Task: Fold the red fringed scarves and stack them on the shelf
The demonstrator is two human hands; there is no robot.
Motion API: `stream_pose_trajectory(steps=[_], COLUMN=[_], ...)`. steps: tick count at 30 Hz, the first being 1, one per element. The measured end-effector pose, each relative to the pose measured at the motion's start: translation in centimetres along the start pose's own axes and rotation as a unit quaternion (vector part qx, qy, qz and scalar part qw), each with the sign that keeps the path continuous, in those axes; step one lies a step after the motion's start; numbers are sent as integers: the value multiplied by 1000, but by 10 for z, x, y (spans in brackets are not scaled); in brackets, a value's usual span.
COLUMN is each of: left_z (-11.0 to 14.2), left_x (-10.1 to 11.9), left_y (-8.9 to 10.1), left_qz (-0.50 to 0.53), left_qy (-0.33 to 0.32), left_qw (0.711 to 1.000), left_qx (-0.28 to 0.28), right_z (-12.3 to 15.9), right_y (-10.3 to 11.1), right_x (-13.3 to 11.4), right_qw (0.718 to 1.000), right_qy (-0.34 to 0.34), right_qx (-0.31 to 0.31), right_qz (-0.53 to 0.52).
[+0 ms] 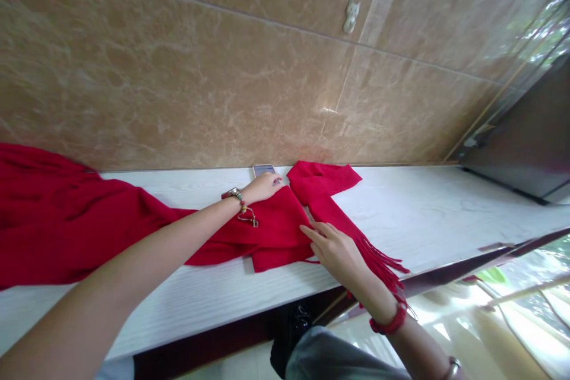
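Note:
A red scarf (278, 214) lies along the white tabletop, with a folded flat panel in the middle. My left hand (262, 187) is at the panel's far corner, its fingers bent together on the cloth edge. The fingers of my right hand (336, 252) are stretched out and touch the panel's right edge; its thumb is hidden. Beyond that edge lies another strip of red cloth (325, 181), bent at the back, with a fringe (383, 261) hanging toward the front edge. To the left the red cloth (57, 219) spreads into a wide, wrinkled heap.
A phone (263, 170) lies behind my left hand against the brown marbled wall (200, 89). A small cat-shaped hook (351, 16) is on the wall. A dark grey appliance (525, 130) stands at the right end. The table's front edge runs above my legs (338, 356).

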State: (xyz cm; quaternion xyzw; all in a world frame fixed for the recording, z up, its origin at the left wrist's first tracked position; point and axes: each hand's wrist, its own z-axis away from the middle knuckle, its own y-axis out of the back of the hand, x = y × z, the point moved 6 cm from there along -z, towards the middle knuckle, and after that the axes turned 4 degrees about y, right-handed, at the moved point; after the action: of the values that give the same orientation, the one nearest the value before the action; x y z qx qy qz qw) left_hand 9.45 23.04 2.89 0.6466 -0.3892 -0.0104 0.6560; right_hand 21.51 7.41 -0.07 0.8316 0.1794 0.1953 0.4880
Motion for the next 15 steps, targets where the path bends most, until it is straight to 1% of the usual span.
stream_pose_trajectory(steps=[2, 3, 5, 7, 9, 10, 12, 14, 15], left_z=[24, 40, 76, 111, 140, 150, 162, 164, 163], left_x=[3, 7, 10, 8, 2, -1, -6, -8, -8], left_y=[9, 12, 18, 16, 9, 4, -3, -2, 2], left_qz=[-30, -83, -159, -177, -197, -211, -249, -293, -312], left_qy=[-29, -70, -105, -118, -107, -101, -89, -90, -96], left_qw=[999, 994, 981, 977, 973, 970, 961, 949, 943], left_qx=[19, 26, 34, -8, -50, -65, -81, -76, -67], right_z=[-1, -2, -2, -2, -3, -4, -5, -7, -8], right_y=[4, 6, 7, 7, 6, 6, 6, 9, 12], right_x=[3, 4, 6, 6, 7, 7, 9, 11, 11], right_qw=[999, 998, 994, 990, 985, 983, 979, 973, 970], right_qy=[-29, -44, -67, -77, -82, -83, -86, -92, -96], right_qx=[9, 9, 6, 8, 20, 30, 55, 85, 98], right_qz=[-26, -43, -82, -121, -149, -159, -178, -194, -201])
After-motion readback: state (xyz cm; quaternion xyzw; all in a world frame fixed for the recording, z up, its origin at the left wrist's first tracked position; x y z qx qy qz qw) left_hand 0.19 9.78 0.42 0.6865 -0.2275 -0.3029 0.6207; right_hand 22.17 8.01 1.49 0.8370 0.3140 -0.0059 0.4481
